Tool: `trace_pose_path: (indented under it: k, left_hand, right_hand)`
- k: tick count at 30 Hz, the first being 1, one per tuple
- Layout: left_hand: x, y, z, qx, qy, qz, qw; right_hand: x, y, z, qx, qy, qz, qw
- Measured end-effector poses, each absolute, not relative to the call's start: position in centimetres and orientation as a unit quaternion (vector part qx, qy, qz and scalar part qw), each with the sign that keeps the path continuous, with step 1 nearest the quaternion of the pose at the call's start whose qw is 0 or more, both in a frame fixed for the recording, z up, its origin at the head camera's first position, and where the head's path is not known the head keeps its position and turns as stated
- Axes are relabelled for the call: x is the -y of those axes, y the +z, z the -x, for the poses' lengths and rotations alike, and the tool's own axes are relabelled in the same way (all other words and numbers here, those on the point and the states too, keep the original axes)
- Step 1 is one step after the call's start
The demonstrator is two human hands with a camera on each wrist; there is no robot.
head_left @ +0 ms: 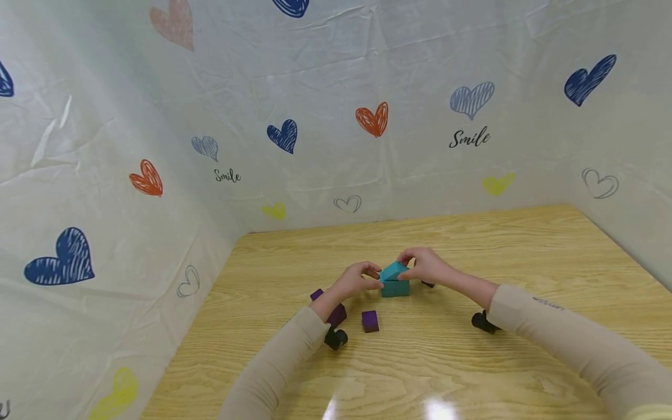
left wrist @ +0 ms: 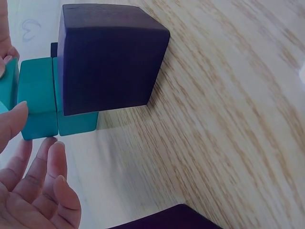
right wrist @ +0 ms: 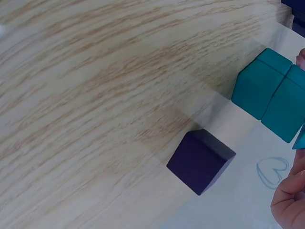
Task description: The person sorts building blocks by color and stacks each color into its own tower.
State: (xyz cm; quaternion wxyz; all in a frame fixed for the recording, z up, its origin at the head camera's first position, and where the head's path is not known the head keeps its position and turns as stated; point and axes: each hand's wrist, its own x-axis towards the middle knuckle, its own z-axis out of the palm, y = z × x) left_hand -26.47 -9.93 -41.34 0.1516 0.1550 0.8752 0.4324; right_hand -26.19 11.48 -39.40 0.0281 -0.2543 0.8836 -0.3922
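Teal blocks (head_left: 395, 289) (left wrist: 39, 88) (right wrist: 257, 90) stand stacked near the middle of the wooden table. On top sits a lighter teal block with a slanted face (head_left: 392, 270), tilted in the head view. My right hand (head_left: 426, 265) pinches this top block at its right end, thumb in front and fingers behind. At the stack's left end is my left hand (head_left: 356, 281) (left wrist: 43, 191). Its loosely bent fingers touch the end of the stack, and its thumb rests against the front. Part of the top block is hidden by the right fingers.
Purple blocks lie around: a cube (head_left: 370, 321) before the stack, a larger one (head_left: 338, 315) by the left wrist, another (head_left: 317, 294) farther left. A dark block (right wrist: 200, 162) is right of the stack, mostly behind the right hand in the head view. A heart-printed sheet (head_left: 315, 175) hangs behind.
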Motion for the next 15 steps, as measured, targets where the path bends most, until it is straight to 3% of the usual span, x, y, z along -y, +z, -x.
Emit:
trace_pose_path:
  k: [15]
  left_hand:
    - [9.92, -41.19, 26.37, -0.879, 0.425, -0.163, 0.144]
  right_hand:
    - [-10.79, -39.49, 26.01, -0.884, -0.393, 0.25, 0.037]
